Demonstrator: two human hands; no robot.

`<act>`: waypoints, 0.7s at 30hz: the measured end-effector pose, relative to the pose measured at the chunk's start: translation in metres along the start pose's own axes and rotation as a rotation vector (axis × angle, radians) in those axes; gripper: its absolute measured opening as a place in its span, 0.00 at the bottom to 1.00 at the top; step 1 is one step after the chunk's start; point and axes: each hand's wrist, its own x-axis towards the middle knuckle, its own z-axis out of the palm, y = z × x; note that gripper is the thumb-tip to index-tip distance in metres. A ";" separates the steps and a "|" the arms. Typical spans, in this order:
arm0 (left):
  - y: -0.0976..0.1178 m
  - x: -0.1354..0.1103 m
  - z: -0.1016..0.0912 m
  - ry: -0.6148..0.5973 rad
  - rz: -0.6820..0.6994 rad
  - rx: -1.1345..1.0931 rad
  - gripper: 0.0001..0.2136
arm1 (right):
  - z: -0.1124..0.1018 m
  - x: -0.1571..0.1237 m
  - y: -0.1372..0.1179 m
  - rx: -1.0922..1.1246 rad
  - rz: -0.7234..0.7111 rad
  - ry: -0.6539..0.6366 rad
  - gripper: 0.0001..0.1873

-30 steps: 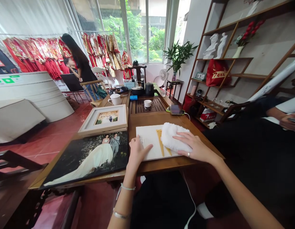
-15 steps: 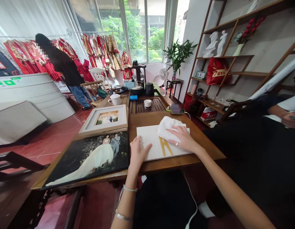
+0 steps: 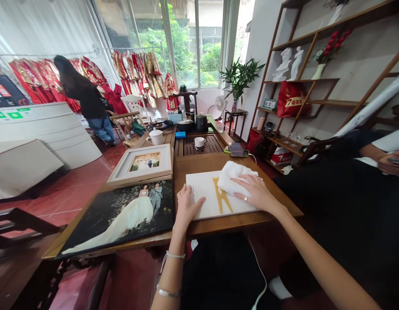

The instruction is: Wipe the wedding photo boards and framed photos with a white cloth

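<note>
A flat white rectangular panel (image 3: pixel 202 196) lies on the wooden table before me, small print near its left side and a gold forked shape (image 3: pixel 218 189) on its face. My left hand (image 3: pixel 188 202) grips the panel's left edge, thumb over the top. Under my right hand (image 3: pixel 255 191) is a bunched white cloth (image 3: pixel 233 175), pressed onto the panel's right part and covering some of the gold shape. To the left lies a large dark wedding photo print (image 3: pixel 131 217). Behind that print, a white-framed photo (image 3: pixel 122 172) rests face up.
Beyond the panel stand a slatted tea tray (image 3: pixel 186 148), a white cup (image 3: pixel 199 142), a lidded mug (image 3: pixel 156 137) and a phone (image 3: pixel 238 150) on a cable. A seated person (image 3: pixel 386 150) is close on the right. Another person (image 3: pixel 85 97) stands by red garments (image 3: pixel 31 82).
My right hand has slid the cloth to the right across the panel, uncovering more of the gold shape's top. My left hand stays at the edge. The standing person has turned the head away.
</note>
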 end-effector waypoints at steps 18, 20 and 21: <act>-0.021 0.007 0.033 0.196 0.268 -0.015 0.18 | 0.012 0.033 -0.010 0.050 -0.082 -0.046 0.27; -0.019 0.006 0.034 0.211 0.269 -0.024 0.17 | 0.005 0.012 -0.012 0.055 -0.129 -0.035 0.28; -0.018 0.006 0.034 0.214 0.271 -0.029 0.17 | 0.001 0.001 -0.013 0.056 -0.153 -0.035 0.28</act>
